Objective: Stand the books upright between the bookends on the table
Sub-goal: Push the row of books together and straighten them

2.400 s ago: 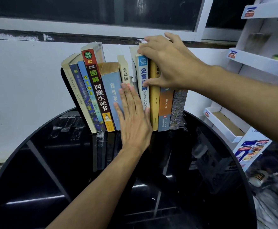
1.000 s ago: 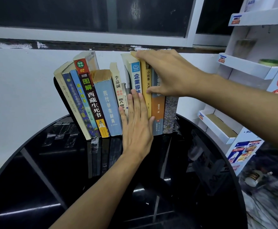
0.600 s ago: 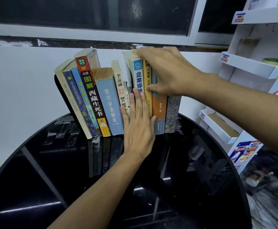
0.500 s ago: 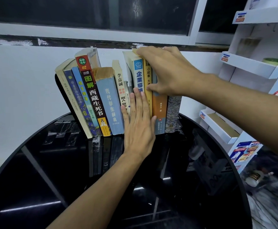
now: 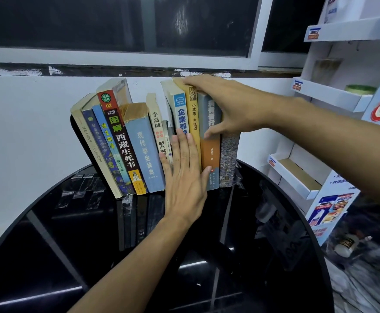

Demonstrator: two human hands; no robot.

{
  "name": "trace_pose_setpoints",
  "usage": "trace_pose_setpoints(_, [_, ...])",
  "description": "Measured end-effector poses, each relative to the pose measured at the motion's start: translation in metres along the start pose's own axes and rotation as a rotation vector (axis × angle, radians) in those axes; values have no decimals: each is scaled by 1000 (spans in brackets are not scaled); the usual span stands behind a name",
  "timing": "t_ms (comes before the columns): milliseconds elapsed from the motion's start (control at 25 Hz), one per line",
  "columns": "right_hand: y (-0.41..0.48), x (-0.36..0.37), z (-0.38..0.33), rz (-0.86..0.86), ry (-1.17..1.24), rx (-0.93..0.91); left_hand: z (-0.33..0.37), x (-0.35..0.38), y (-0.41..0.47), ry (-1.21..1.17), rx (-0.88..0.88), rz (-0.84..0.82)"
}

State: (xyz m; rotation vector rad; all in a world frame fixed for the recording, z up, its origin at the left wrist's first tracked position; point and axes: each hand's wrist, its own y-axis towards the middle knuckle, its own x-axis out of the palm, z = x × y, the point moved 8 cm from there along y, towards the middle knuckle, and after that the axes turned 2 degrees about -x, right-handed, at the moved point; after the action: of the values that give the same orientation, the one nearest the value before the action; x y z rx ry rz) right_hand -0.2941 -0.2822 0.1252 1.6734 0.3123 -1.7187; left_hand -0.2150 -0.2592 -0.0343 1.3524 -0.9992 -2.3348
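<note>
A row of several books stands at the back of a round black glass table. The left ones lean left against a black bookend. My left hand lies flat, fingers together, against the spines in the middle of the row. My right hand reaches over the tops of the right-hand books, its thumb on the spine of the blue-and-orange book. A yellow book and a speckled grey book flank it. No right bookend shows.
A white wall and a dark window are right behind the books. A white cardboard display rack with shelves stands at the right, close to the table's edge. Clutter lies on the floor at the lower right.
My left hand has slid right along the spines, from the pale blue book to the middle books. The right hand has stayed on the tops of the right-hand books.
</note>
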Motion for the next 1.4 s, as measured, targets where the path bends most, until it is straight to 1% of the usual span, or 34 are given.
trace_pose_setpoints(80, [-5,1,10,-23,38,15,1,-1,4,5,-2,8])
trace_pose_setpoints(400, [-8,4,17,29,92,-1,-5,4,11,70,0,50])
trace_pose_setpoints(760, [-11,4,13,112,78,28,-5,7,13,70,-10,91])
trace_pose_setpoints(1400, [-8,10,16,147,85,49,-2,4,11,63,-2,91])
